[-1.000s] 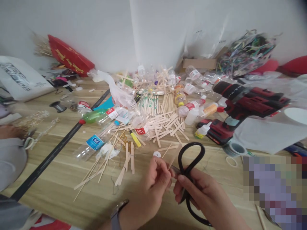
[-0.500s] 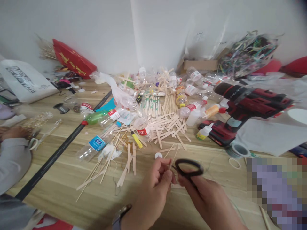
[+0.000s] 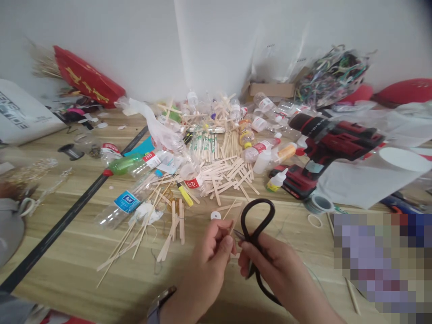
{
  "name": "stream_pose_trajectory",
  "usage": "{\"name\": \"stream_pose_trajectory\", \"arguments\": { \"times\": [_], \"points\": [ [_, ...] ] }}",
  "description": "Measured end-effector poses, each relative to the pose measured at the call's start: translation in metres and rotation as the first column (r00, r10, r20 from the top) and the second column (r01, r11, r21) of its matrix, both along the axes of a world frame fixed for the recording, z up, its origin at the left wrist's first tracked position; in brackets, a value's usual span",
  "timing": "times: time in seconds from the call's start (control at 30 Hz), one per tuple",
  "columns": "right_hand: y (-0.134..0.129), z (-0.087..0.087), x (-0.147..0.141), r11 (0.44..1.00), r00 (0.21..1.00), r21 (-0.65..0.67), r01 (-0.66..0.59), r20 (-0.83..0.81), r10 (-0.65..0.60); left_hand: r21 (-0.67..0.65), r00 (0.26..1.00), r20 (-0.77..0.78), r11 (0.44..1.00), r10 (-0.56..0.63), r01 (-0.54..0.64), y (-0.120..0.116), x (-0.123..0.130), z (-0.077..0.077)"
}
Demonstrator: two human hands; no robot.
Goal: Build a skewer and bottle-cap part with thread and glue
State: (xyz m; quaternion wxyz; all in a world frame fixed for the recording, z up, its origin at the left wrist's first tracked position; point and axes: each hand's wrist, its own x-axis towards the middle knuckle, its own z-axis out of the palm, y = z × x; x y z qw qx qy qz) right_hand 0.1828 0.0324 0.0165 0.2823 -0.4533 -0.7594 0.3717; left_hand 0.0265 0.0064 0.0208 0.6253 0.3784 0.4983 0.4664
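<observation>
Between the thumb and fingers of my left hand (image 3: 211,261) is a thin wooden stick (image 3: 232,228), pinched near the middle of the view. A watch (image 3: 162,301) sits on that wrist. My right hand (image 3: 273,265) is closed around black-handled scissors (image 3: 258,225), gripping them by the pivot area rather than through the loops. Their metal tip points left, close to the stick; whether it touches cannot be made out. Just beyond my left hand lie a small white disc (image 3: 215,216) and a flat craft stick (image 3: 229,206).
A red cordless drill (image 3: 334,148) stands to the right beside a roll of tape (image 3: 317,203). Craft sticks (image 3: 222,173) and plastic bottles (image 3: 124,202) cover the middle. A black strip (image 3: 60,225) runs along the left, near another person's sleeve (image 3: 11,238).
My right hand has turned the scissors, so one loop now points up and the other down. The stick stays in my left hand. The whole view has shifted slightly.
</observation>
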Motion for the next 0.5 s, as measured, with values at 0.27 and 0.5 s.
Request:
{"name": "stream_pose_trajectory", "arguments": {
  "times": [0.27,0.5],
  "points": [
    [-0.002,-0.004,0.005,0.908,0.984,0.419,-0.001,0.164,-0.074,-0.238,0.97,0.228,0.971,0.082,-0.026,0.007,-0.002,0.013],
    [-0.009,0.002,0.007,0.996,0.994,0.009,0.092,0.052,-0.093,-0.197,0.977,0.201,0.98,0.076,-0.036,0.005,-0.005,0.016]
  ]
}}
